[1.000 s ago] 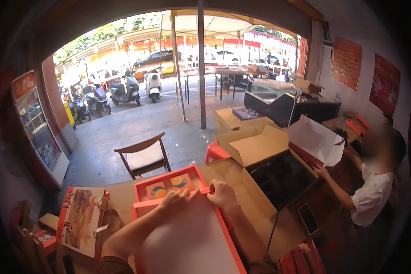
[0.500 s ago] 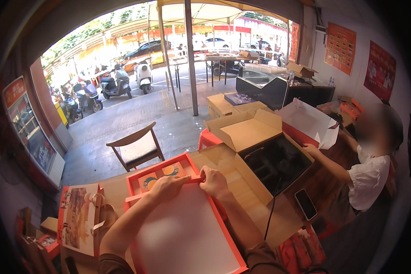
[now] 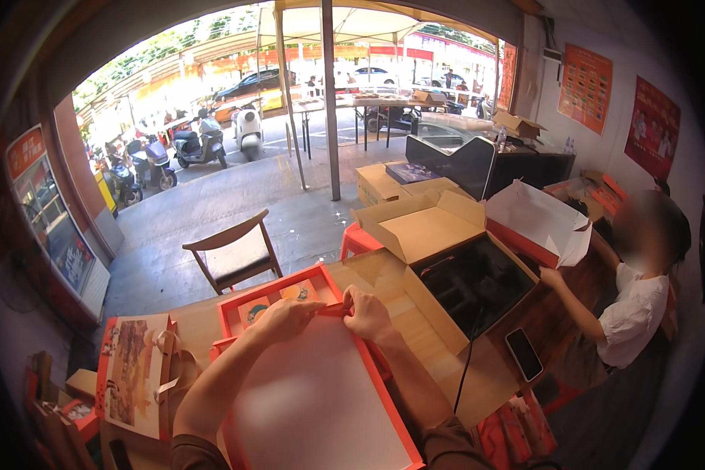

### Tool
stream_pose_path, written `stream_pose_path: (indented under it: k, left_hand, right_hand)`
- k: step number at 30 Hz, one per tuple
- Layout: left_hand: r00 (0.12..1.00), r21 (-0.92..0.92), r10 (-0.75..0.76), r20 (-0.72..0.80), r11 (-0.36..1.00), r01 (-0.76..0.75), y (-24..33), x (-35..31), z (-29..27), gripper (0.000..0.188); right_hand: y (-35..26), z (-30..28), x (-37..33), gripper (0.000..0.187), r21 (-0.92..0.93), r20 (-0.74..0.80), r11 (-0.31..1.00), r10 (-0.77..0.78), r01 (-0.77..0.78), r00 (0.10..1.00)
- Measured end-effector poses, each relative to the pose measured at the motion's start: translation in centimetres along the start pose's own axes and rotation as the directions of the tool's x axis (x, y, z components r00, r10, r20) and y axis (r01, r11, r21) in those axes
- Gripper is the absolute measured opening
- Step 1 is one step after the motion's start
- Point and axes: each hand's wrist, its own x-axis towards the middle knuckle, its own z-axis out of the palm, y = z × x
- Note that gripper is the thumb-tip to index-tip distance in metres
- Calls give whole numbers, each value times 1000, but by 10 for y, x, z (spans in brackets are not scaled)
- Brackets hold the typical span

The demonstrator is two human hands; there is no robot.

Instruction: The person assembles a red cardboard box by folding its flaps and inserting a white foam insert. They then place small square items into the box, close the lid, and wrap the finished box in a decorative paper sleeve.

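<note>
Close in front of me lies a shallow red-edged cardboard box with a white inside. My left hand pinches its far rim near the far right corner. My right hand is closed on that same corner, fingers and thumb around the red flap. Just beyond it is a second red box holding packs with round, colourful prints; my left hand partly covers it. Left of my left forearm lies a printed gift box with a ribbon.
An open brown carton with a dark, shiny thing inside stands to the right, near a phone and a black cable. A co-worker holds a white-lined red box. Beyond the table is a wooden chair.
The co-worker's hand and white-lined box have shifted slightly to the right and nearer. My hands keep their grip at the box corner, with only a small shift of the fingers.
</note>
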Motion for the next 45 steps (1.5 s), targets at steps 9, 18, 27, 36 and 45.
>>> stream_pose_path:
  k: [9, 18, 27, 36, 45]
  left_hand:
    - [997, 103, 48, -64, 994, -41, 10, 5, -17, 32]
    - [1000, -137, -8, 9, 990, 9, 9, 4, -47, 27]
    - [997, -165, 71, -17, 984, -73, 2, 2, -45, 31]
    - [998, -94, -7, 57, 995, 12, 14, -1, -35, 35]
    - [1000, -62, 26, -4, 998, -26, 6, -5, -14, 38]
  right_hand:
    - [-8, -21, -2, 32, 89, 11, 996, -2, 1, 1000]
    - [-10, -23, -1, 23, 249, 13, 959, -144, 136, 989]
    - [-4, -10, 3, 15, 189, -41, 965, -176, 181, 983]
    - [17, -1, 4, 23, 186, -31, 958, -216, 218, 976]
    - [18, 7, 3, 19, 101, -1, 988, -113, 112, 994]
